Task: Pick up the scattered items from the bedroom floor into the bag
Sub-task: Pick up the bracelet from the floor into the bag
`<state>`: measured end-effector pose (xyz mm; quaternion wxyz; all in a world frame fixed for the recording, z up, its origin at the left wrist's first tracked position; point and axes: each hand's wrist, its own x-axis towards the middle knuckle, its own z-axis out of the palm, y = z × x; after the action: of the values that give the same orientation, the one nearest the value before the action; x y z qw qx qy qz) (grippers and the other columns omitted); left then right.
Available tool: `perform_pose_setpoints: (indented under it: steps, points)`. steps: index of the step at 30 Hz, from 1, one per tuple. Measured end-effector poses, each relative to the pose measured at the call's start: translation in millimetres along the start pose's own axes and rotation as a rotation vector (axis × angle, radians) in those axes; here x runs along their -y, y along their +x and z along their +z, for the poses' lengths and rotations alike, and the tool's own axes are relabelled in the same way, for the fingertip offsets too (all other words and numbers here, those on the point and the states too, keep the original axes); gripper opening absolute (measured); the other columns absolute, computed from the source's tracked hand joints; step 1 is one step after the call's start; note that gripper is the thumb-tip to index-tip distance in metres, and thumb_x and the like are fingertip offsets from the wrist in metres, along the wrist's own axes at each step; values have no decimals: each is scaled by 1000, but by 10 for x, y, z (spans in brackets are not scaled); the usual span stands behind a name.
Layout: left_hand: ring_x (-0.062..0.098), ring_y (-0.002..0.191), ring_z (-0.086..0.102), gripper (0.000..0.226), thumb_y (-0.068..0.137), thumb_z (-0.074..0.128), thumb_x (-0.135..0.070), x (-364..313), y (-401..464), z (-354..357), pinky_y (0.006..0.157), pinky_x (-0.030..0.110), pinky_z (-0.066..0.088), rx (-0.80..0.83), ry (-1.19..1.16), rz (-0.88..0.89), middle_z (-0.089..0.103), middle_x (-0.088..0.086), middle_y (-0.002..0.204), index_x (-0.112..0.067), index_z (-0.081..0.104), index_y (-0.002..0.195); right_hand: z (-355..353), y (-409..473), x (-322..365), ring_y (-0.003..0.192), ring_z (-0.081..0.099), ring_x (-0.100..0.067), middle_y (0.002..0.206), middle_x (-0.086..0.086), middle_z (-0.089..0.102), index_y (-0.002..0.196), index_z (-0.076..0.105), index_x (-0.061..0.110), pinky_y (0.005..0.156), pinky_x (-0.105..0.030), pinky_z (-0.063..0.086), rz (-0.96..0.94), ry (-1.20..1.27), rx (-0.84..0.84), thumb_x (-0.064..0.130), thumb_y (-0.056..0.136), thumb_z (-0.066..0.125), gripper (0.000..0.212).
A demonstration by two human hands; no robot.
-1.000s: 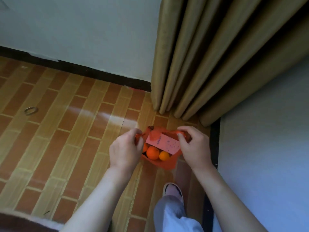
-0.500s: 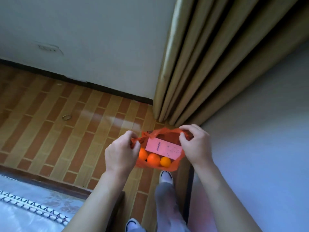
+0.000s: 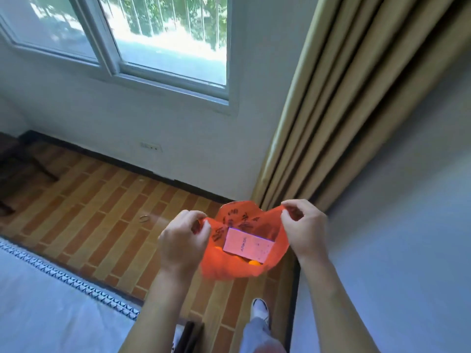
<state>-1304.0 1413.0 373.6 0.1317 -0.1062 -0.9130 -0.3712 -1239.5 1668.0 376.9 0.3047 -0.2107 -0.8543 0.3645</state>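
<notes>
An orange plastic bag [image 3: 229, 270] hangs in the air between my hands, its mouth pulled wide. My left hand [image 3: 184, 242] pinches the bag's left rim and my right hand [image 3: 304, 229] pinches the right rim. Inside lies a pale pink box [image 3: 248, 247] with printed lettering, flat on top of the other contents. An orange fruit [image 3: 253, 263] peeks out beneath the box at the bag's bottom. A small metal ring [image 3: 144, 218] lies on the brick-patterned floor, to the left of the bag.
A bed with a patterned border [image 3: 51, 309] fills the lower left. Tan curtains [image 3: 344, 110] hang at the right beside a grey wall. A window [image 3: 142, 39] sits above a wall socket [image 3: 151, 147]. Dark furniture [image 3: 17, 169] stands far left. My shoe [image 3: 260, 308] is on the floor below the bag.
The view has tilted up, bringing the window into sight. Both hands have raised the bag and spread its mouth wider; the box now covers most of the fruit.
</notes>
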Motion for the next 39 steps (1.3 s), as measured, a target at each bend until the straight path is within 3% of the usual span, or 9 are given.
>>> perform_pose_setpoints:
  steps: [5,8,13,27,34,39]
  points:
    - [16,73,67,11,81,82,-16,-230,124,-569,62,27,48,-123,-5,21,68,-11,83,-24,77,85,-243,143,565,83,69,-6,89,8,75,91,80,15,81,-23,55,-128,-12,57,-1,80,75,20]
    - [8,71,62,11,79,84,-15,-338,275,-857,64,21,44,-183,-32,69,64,-13,82,-23,77,83,-331,283,806,83,69,-6,89,9,74,92,79,16,80,-24,56,-210,-35,40,1,80,78,20]
    - [11,75,65,6,82,79,-21,-455,514,-1096,69,36,57,-229,-60,106,63,-14,84,-24,75,84,-277,612,1044,81,68,-3,87,13,72,90,79,19,78,-26,57,-261,-10,38,1,79,79,21]
    - [8,74,65,14,82,82,-13,-780,1418,-869,68,35,57,-417,-16,33,63,-14,81,-25,75,81,94,1943,1139,83,66,-16,87,8,72,89,77,22,77,-39,57,-382,69,67,5,78,81,20]
    - [5,76,64,20,80,83,-7,-921,1743,-732,71,16,47,-498,-34,-17,64,-13,80,-25,75,79,319,2453,1210,83,61,-12,84,15,61,84,72,26,77,-33,51,-470,124,137,6,79,78,21]
    - [8,77,65,25,79,84,-6,-779,1927,-765,68,37,55,-550,-11,-61,65,-14,81,-29,73,77,559,2665,1262,81,63,-8,84,16,62,84,73,27,77,-27,51,-483,182,174,5,79,79,23]
